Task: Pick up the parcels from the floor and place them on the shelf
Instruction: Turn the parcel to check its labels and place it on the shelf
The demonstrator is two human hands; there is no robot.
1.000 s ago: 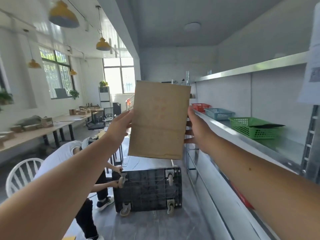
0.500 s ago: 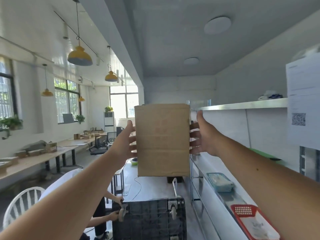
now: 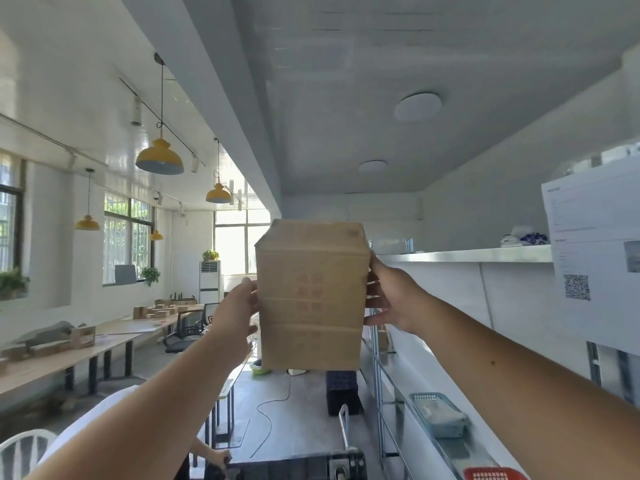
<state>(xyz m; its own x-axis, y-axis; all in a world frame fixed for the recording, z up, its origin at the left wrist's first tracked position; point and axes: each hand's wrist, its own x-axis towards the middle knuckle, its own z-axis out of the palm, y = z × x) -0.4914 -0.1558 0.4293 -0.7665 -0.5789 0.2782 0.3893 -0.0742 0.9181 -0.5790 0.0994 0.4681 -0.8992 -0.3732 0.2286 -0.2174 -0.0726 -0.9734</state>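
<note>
A brown cardboard parcel (image 3: 311, 299) with faint red print is held up in front of me at about the height of the top shelf. My left hand (image 3: 235, 306) presses flat against its left side and my right hand (image 3: 391, 299) against its right side. The parcel's top tilts slightly away from me. The metal shelf unit runs along the right wall, and its top shelf (image 3: 467, 254) lies just right of the parcel. A lower shelf (image 3: 415, 355) shows beneath my right arm.
A blue basket (image 3: 440, 414) and a red basket (image 3: 491, 474) sit on the lower shelf. A printed sheet with a QR code (image 3: 595, 258) hangs at right. Below me are a black cart (image 3: 301, 465) and a crouching person's hand (image 3: 214, 459). Long tables (image 3: 69, 344) stand at left.
Both hands have lifted the parcel from chest height up to the level of the top shelf, and my view has tipped upward toward the ceiling.
</note>
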